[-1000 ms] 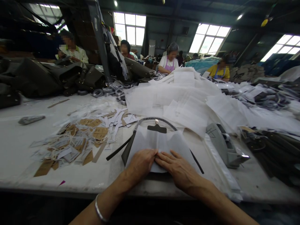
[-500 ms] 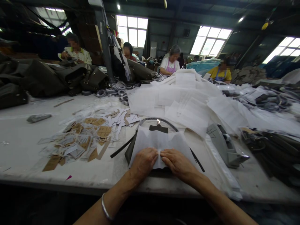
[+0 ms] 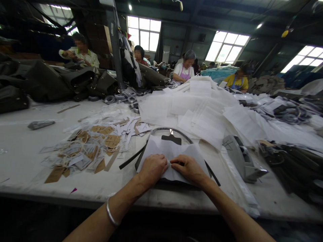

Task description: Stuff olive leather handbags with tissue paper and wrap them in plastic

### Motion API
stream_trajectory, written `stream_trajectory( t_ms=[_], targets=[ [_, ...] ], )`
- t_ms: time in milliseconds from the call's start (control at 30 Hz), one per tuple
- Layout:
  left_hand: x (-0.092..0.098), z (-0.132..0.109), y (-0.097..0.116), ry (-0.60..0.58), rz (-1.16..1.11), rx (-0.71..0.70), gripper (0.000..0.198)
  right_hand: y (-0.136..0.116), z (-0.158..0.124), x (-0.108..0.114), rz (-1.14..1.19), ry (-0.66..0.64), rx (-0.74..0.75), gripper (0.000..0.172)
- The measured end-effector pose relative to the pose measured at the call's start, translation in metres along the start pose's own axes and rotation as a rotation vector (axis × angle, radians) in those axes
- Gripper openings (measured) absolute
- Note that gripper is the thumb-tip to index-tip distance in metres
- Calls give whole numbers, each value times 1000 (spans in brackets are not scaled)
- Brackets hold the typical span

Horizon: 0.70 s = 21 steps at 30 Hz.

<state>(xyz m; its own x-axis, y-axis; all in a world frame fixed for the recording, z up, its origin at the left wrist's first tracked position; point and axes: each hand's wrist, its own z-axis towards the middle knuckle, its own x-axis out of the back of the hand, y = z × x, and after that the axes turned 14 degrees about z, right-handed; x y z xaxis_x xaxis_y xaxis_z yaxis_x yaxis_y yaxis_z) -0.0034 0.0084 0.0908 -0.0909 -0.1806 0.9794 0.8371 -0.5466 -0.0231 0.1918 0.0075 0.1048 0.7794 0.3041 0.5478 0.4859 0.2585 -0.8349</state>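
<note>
A dark handbag [image 3: 137, 165] lies on the table in front of me, its curved handle [image 3: 185, 133] pointing away and a dark tab with a metal clasp [image 3: 171, 138] at its top. A thin white sheet [image 3: 156, 145] covers most of its front. My left hand [image 3: 154, 168] is on the left half of the sheet, fingers curled together at its middle. My right hand [image 3: 188, 168] is opposite, thumb and fingertips pinched on the sheet, with a small gap inside the curled fingers. Dark straps [image 3: 132, 159] stick out from the sides of the bag.
Left of the bag lies a heap of tags [image 3: 88, 149] with strings and paper strips. Behind it rises a large pile of white sheets [image 3: 174, 104]. A grey tape dispenser [image 3: 239, 158] stands right, near dark bags [image 3: 290, 164]. Several people work across the table.
My hands have moved slightly apart and away from me over the sheet. The sheet's raised middle fold looks flatter. The bag has stayed in place.
</note>
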Motion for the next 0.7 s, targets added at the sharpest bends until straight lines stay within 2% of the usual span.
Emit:
stream_trajectory(
  t_ms=[133,433,567,700],
  targets=[
    [9,5,-5,-60,32,-16,4,2,0,0,-55,-3,24,19],
    [4,-5,-2,-76,-64,-39,6,-7,18,-22,-177,93,-184,14],
    [-1,-7,-1,-60,-62,-38,15,-5,23,-22,-116,83,-231,19],
    [-5,-11,-1,-11,-85,-66,12,2,20,-15,-2,23,-194,23]
  ],
)
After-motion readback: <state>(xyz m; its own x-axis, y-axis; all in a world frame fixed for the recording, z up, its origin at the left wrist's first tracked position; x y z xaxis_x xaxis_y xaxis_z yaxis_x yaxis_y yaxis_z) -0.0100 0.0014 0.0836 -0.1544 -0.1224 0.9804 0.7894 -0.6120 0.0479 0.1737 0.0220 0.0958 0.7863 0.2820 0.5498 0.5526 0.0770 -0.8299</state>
